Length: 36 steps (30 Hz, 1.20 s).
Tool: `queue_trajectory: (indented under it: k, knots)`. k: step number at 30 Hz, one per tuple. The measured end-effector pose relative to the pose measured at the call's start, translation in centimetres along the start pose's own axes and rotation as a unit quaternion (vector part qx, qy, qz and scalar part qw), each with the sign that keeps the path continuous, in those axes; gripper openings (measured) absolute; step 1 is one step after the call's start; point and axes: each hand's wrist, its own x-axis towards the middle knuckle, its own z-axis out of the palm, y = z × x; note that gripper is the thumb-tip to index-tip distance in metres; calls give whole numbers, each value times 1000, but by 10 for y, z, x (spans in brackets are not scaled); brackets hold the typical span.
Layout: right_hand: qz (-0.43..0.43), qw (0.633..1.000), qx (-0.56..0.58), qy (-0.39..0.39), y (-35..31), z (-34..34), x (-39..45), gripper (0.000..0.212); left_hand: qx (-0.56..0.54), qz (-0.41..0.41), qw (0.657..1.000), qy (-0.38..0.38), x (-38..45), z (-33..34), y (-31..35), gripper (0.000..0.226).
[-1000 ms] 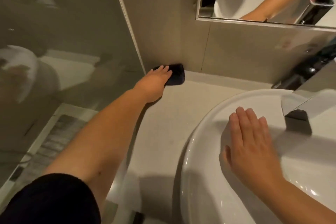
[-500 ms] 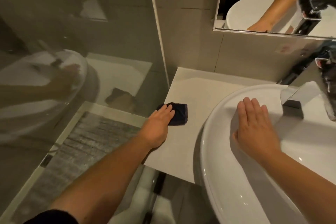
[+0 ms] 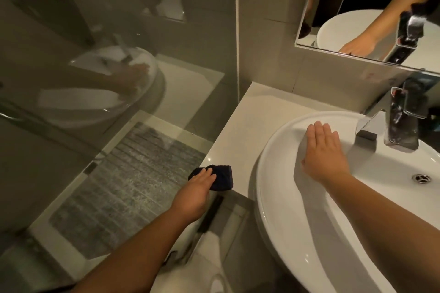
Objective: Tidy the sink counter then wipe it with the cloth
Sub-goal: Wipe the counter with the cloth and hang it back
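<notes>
Dark cloth (image 3: 221,179) lies lengthwise along the counter (image 3: 250,126) edge.

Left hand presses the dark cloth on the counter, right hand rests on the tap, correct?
No. The head view shows the right hand flat on the basin rim, not the tap; the left hand does press the cloth on the counter.

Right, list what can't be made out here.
Head view:
- Cloth: near part under the left hand.
- Basin: right side cut off by the frame edge; some rim under the right hand.
- Counter behind the tap: hidden by the tap, dark.
- Shower floor: blurred by reflections in the glass.
</notes>
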Motion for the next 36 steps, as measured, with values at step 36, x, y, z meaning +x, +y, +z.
queue_trajectory:
  k: [36]
  knots:
    - [22,996,12,89,-6,34,11,97,91,349,932,-35,322,-18,92,56]
